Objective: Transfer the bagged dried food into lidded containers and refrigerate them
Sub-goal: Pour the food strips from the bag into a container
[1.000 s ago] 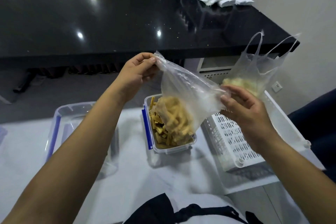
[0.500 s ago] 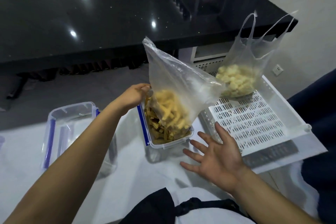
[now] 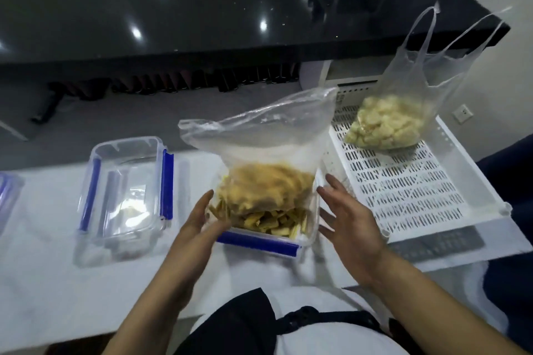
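At the centre of the frame a clear plastic bag of tan dried strips sits slumped in a clear rectangular container with blue clips, some strips already spilled beneath it. The left hand and right hand flank it, fingers straight and spread, gripping nothing. Emptying looks unfinished; next the bag likely needs lifting by its bottom. At right, a second handled bag of pale chunks rests in a white perforated tray; at left lies a clear lid.

We are seeing two food bags, two clear containers, one white tray, two hands.
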`<move>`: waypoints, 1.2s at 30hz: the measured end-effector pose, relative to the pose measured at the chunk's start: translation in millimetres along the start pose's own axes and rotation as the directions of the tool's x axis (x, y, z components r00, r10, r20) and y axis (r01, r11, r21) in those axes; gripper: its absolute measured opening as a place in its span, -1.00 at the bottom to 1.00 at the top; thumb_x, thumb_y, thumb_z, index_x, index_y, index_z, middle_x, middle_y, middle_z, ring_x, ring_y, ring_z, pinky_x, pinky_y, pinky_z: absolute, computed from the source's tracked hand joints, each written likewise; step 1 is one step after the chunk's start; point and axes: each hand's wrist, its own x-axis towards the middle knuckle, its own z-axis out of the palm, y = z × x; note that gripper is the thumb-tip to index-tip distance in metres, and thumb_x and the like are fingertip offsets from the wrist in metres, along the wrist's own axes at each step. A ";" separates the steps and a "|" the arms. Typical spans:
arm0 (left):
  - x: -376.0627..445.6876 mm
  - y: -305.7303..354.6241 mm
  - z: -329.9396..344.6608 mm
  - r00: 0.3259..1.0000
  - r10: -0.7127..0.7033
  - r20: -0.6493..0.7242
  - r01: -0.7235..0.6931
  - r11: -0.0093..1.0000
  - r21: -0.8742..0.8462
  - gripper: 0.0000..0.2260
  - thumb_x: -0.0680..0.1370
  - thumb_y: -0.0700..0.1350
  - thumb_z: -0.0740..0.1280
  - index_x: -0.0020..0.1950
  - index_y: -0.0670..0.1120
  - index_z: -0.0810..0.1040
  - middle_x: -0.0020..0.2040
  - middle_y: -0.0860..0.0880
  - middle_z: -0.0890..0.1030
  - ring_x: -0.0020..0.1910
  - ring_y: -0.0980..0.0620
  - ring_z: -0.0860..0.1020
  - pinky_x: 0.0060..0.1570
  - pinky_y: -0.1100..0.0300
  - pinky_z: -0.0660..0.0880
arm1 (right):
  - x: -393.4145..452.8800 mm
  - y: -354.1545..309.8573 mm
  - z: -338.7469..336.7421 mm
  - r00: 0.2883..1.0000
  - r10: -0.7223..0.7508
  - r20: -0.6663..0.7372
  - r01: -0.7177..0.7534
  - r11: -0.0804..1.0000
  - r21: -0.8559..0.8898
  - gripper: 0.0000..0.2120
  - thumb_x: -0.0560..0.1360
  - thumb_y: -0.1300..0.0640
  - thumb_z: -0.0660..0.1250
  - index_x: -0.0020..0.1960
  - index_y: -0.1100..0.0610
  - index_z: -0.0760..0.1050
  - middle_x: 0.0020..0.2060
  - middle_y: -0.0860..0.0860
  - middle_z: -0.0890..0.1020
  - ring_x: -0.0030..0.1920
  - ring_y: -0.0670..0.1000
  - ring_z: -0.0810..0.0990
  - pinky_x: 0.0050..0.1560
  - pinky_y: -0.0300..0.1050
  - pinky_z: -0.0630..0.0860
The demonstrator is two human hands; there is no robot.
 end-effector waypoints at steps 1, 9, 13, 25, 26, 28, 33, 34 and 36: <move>-10.9 -4.4 2.5 1.000 0.007 -0.002 -0.007 1.000 0.004 -0.44 0.58 -0.04 0.38 0.50 0.32 0.27 0.40 0.17 0.40 0.28 0.31 0.42 0.30 0.15 0.32 | 4.4 -3.6 -0.8 1.000 0.014 0.021 -0.014 1.000 -0.027 -0.24 0.33 -0.16 0.40 0.51 -0.17 0.28 0.39 -0.15 0.46 0.45 0.05 0.34 0.51 0.17 0.19; -30.4 -2.1 -8.8 0.996 0.056 -0.069 -0.047 0.992 0.119 -0.17 0.36 0.08 0.60 0.47 0.41 0.21 0.34 0.36 0.32 0.32 0.19 0.33 0.27 0.15 0.33 | 40.1 -35.5 -2.7 0.987 -0.079 0.142 0.131 0.903 -0.409 -0.31 0.33 -0.11 0.54 0.41 -0.24 0.38 0.43 -0.13 0.39 0.43 -0.05 0.34 0.41 0.02 0.28; -9.6 19.0 -12.2 0.984 0.171 -0.057 -0.156 0.966 0.206 -0.26 0.26 0.20 0.52 0.33 0.51 0.24 0.38 0.37 0.25 0.34 0.18 0.29 0.30 0.04 0.39 | 65.8 -53.0 6.1 0.973 -0.142 0.182 0.218 0.822 -0.526 -0.50 0.40 0.12 0.54 0.31 -0.09 0.54 0.30 -0.09 0.56 0.34 -0.05 0.44 0.28 -0.06 0.37; 52.4 44.7 -22.9 0.959 0.278 -0.052 -0.280 0.959 -0.040 -0.67 0.49 -0.24 0.47 0.14 0.13 0.61 0.09 0.12 0.68 0.10 0.14 0.64 0.05 0.22 0.61 | 73.4 -37.9 2.3 0.952 -0.303 0.040 0.293 0.868 -0.401 -0.87 0.48 0.28 0.45 0.02 0.17 0.67 -0.10 0.07 0.74 -0.08 -0.02 0.72 -0.03 -0.08 0.63; 49.4 38.4 -21.1 0.964 0.263 0.042 -0.263 0.965 -0.016 -0.52 0.48 -0.25 0.49 0.24 0.23 0.52 0.16 0.19 0.64 0.14 0.18 0.62 0.02 0.25 0.62 | 73.4 -31.8 -0.7 0.955 -0.292 0.056 0.286 0.853 -0.436 -0.87 0.47 0.27 0.47 0.00 0.15 0.68 -0.11 0.02 0.75 -0.08 -0.08 0.71 -0.03 -0.14 0.59; 43.1 26.1 -15.6 0.952 0.231 0.200 -0.249 0.966 0.066 -0.29 0.43 -0.19 0.54 0.35 0.40 0.31 0.23 0.34 0.49 0.15 0.29 0.55 -0.07 0.35 0.60 | 72.6 -26.8 -3.7 0.947 -0.317 0.054 0.307 0.844 -0.439 -0.89 0.47 0.28 0.46 -0.04 0.15 0.70 -0.15 0.01 0.75 -0.10 -0.10 0.70 -0.02 -0.18 0.56; 49.3 25.2 1.1 0.947 0.320 -0.017 -0.316 0.942 0.110 -0.67 0.47 -0.10 0.50 0.19 0.13 0.59 0.16 0.16 0.62 0.11 0.16 0.60 -0.06 0.32 0.62 | 67.4 -39.2 4.1 0.919 -0.390 0.051 0.387 0.872 -0.301 -0.89 0.50 0.33 0.40 -0.01 0.25 0.67 -0.08 0.20 0.73 -0.12 0.15 0.74 0.02 -0.02 0.66; 52.4 28.8 1.1 0.940 0.330 -0.082 -0.323 0.942 0.093 -0.80 0.49 -0.10 0.48 0.10 0.06 0.66 0.08 0.11 0.68 0.08 0.12 0.64 0.04 0.20 0.63 | 66.3 -41.3 6.3 0.917 -0.395 0.054 0.395 0.883 -0.255 -0.89 0.50 0.32 0.39 0.00 0.27 0.66 -0.06 0.21 0.72 -0.12 0.19 0.74 0.01 0.01 0.67; 55.8 34.0 -2.1 0.921 0.362 -0.146 -0.360 0.932 0.039 -0.88 0.50 -0.08 0.47 0.01 -0.02 0.70 -0.06 0.05 0.72 0.01 0.10 0.67 0.11 0.02 0.62 | 64.2 -41.7 8.8 0.913 -0.406 0.045 0.406 0.892 -0.199 -0.87 0.49 0.29 0.39 0.02 0.26 0.65 -0.06 0.19 0.72 -0.10 0.21 0.74 -0.01 0.03 0.67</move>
